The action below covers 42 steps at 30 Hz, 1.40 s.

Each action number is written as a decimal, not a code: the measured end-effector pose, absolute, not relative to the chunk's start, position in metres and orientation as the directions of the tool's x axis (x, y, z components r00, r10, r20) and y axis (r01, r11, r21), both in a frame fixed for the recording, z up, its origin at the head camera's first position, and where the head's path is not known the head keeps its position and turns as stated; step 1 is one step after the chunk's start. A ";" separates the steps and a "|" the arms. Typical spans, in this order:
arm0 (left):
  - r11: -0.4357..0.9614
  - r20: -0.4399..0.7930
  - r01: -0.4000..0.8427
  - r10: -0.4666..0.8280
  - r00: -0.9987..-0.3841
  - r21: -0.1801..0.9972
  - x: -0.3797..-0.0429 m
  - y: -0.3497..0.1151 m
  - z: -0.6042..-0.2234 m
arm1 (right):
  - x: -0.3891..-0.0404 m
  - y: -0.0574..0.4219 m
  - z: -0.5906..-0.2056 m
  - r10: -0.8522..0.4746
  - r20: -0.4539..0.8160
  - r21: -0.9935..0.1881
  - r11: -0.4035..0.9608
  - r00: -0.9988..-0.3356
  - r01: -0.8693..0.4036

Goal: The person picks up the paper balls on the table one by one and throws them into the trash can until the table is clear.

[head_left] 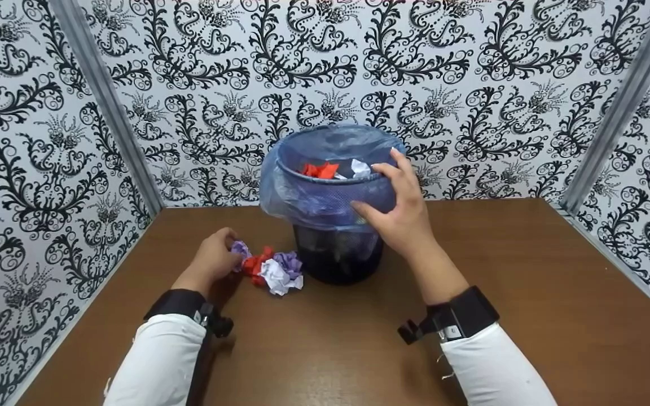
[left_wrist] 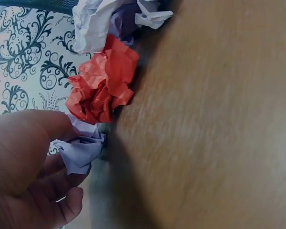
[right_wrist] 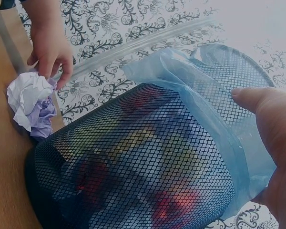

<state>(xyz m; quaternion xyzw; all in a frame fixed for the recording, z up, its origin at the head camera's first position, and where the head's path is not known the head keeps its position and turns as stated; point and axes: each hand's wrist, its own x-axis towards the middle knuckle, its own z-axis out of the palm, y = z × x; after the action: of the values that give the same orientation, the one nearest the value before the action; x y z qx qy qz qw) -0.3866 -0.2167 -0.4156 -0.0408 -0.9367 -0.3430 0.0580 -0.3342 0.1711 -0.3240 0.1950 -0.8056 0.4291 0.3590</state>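
My left hand (head_left: pixel 216 258) pinches a small crumpled purple paper (left_wrist: pixel 81 150) between thumb and fingers, low over the table. Just beyond it, a crumpled red paper (head_left: pixel 255 265) lies against a white one (head_left: pixel 278 277) and another purple one (head_left: pixel 289 263), beside the foot of the bin. The black mesh waste bin (right_wrist: pixel 133 157) stands upright, lined with a translucent blue bag (head_left: pixel 285 192) folded over its rim. My right hand (head_left: pixel 407 211) holds the bin's right side at the rim, thumb on the outside of the bag and fingers over the edge.
Inside the bin, red paper (head_left: pixel 320 170) and white paper (head_left: pixel 360 168) show near the top. Through the mesh, more coloured crumpled paper fills it. Patterned wall panels with grey metal posts (head_left: pixel 108 107) enclose the brown table (head_left: pixel 325 349) at the back and sides.
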 end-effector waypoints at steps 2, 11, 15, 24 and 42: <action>0.756 0.148 0.129 0.043 -0.988 0.642 -0.386 -0.219 -0.412 | -0.334 0.171 -0.324 -0.005 0.746 -0.552 0.554 -0.665 -0.624; 0.759 0.210 0.192 0.074 -0.975 0.623 -0.383 -0.228 -0.378 | -0.332 0.170 -0.324 0.002 0.752 -0.552 0.549 -0.659 -0.628; 0.752 0.219 0.212 0.091 -0.971 0.625 -0.378 -0.229 -0.353 | -0.332 0.170 -0.324 0.001 0.743 -0.559 0.549 -0.669 -0.621; 0.732 0.281 0.259 0.096 -0.955 0.630 -0.368 -0.211 -0.286 | -0.330 0.170 -0.322 0.000 0.730 -0.569 0.555 -0.684 -0.607; 0.625 0.355 0.347 0.118 -0.927 0.700 -0.345 -0.119 -0.191 | -0.334 0.170 -0.325 0.002 0.751 -0.556 0.542 -0.660 -0.631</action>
<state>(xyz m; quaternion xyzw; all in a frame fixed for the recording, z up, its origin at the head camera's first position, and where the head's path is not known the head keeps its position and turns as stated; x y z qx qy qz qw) -0.3452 -0.1194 -0.1908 -0.1305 -0.8905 -0.4132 0.1387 -0.3337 0.1703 -0.3247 0.1965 -0.7998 0.4364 0.3624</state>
